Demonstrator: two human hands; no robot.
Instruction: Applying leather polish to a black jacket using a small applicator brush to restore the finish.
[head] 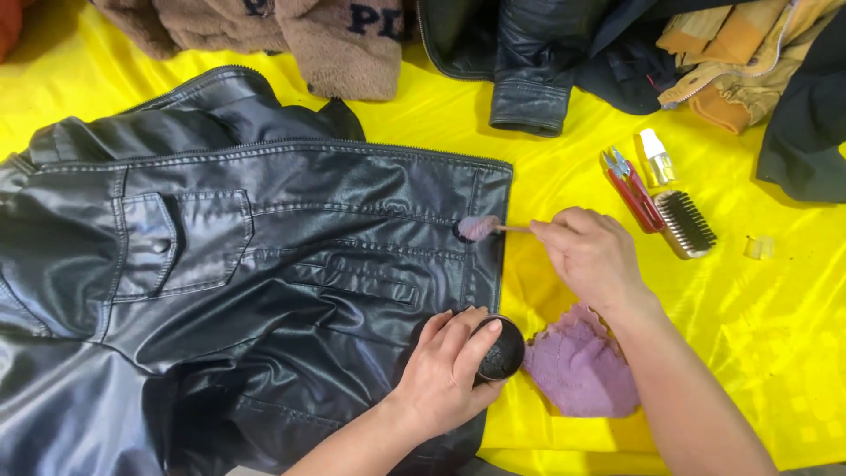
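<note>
Tin of dark polish in left hand, on black jacket.

Right hand dabs swab on black jacket.

Bright, even overhead light on my feed. Soft sheen on the black leather jacket left of my left hand; short shadows under both wrists. Focus sharp throughout.

Bare yellow cloth lies open between the black jacket and red snips.
</note>
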